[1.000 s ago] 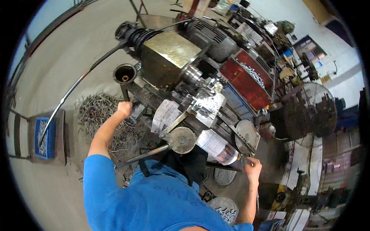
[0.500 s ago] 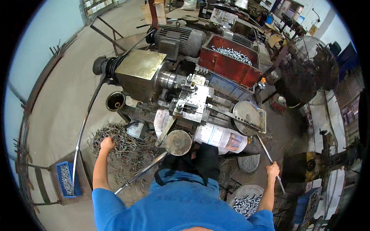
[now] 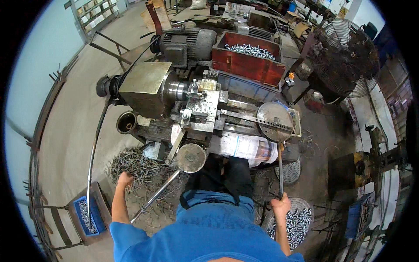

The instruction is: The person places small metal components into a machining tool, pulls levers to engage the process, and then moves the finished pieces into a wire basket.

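My right hand (image 3: 280,204) is closed round the lower end of a steel lever (image 3: 280,170). That lever runs up to a round metal disc (image 3: 276,121) at the right of a small lathe. My left hand (image 3: 125,179) is curled closed over a heap of metal shavings (image 3: 137,166); whatever its fingers hold is hidden. Left of centre, a second steel lever (image 3: 155,196) slants down from another round disc (image 3: 191,157), and neither hand touches it. Ahead of me is the lathe's tool slide (image 3: 203,107), beside the chuck (image 3: 176,91).
A red bin (image 3: 248,65) of short metal parts stands behind the slide. More parts fill a blue tray (image 3: 100,218) at lower left and a round basket (image 3: 301,222) by my right arm. A large caged fan (image 3: 345,56) stands at right. Loose shavings litter the floor.
My right hand has swung the lever inward to the left, so it now stands nearly upright in view. The left hand stays closed near the shavings. The whole view has shifted slightly.
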{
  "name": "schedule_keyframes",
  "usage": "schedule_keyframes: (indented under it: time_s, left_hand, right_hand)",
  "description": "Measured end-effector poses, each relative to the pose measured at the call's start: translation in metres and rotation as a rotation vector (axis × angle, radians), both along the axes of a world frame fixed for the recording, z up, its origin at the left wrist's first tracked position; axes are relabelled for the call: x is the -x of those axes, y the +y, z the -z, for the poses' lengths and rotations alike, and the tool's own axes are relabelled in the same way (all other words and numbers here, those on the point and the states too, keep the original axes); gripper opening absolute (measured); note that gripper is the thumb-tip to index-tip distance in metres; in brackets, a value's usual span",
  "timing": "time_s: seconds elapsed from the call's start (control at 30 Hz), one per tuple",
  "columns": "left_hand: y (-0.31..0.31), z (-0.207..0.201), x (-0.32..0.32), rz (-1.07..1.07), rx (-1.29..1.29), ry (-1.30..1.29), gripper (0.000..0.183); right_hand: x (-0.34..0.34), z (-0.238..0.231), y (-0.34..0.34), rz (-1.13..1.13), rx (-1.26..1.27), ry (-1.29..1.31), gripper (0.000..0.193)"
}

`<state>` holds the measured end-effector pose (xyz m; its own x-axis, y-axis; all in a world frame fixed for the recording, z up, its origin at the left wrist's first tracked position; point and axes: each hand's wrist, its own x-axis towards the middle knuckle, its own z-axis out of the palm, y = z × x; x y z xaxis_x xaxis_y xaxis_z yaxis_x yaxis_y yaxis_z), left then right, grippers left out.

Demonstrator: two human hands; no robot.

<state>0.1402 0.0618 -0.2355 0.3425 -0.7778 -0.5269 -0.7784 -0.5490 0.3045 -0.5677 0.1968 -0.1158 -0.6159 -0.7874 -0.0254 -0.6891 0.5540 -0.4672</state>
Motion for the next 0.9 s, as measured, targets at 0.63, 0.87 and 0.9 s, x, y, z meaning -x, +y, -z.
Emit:
schedule_keyframes:
  time_s: [0.63, 0.87, 0.9]
  left_hand:
    - [-0.13, -0.023, 0.061, 0.383, 0.389, -0.323, 0.043]
    - [-0.138, 0.012, 0.095, 0.387, 0.393, -0.491, 0.046]
    - [-0.129, 0.018, 0.119, 0.257, 0.514, -0.535, 0.047]
  right_hand:
    - [0.153, -0.021, -0.089, 0.054, -0.015, 0.701, 0.071]
    - [0.074, -0.007, -0.073, -0.214, 0.225, 0.438, 0.057]
    - [0.071, -0.003, -0.069, -0.205, 0.236, 0.42, 0.051]
